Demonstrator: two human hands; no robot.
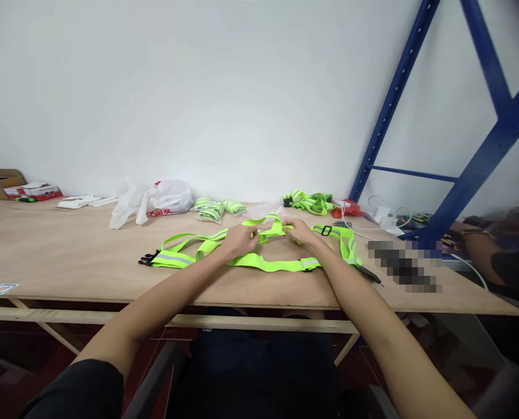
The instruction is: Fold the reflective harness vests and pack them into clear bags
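Note:
A neon-yellow reflective vest made of straps [268,265] lies spread on the wooden table in front of me. Its grey reflective stripe runs along the bands. A black buckle [148,259] sits at its left end, and a black slider [326,231] shows on the right strap. My left hand [241,240] is closed on a strap near the middle of the vest. Just to the right, my right hand [299,231] pinches the same upper part of the strapping. Fingers partly hide the gripped spots.
Packed reflective straps [213,209] lie behind the vest, with a white plastic bag [170,196] to their left. A loose bundle of green straps [309,202] lies at the back right. A blue metal frame [390,105] rises at the right, near another person's arm [482,253].

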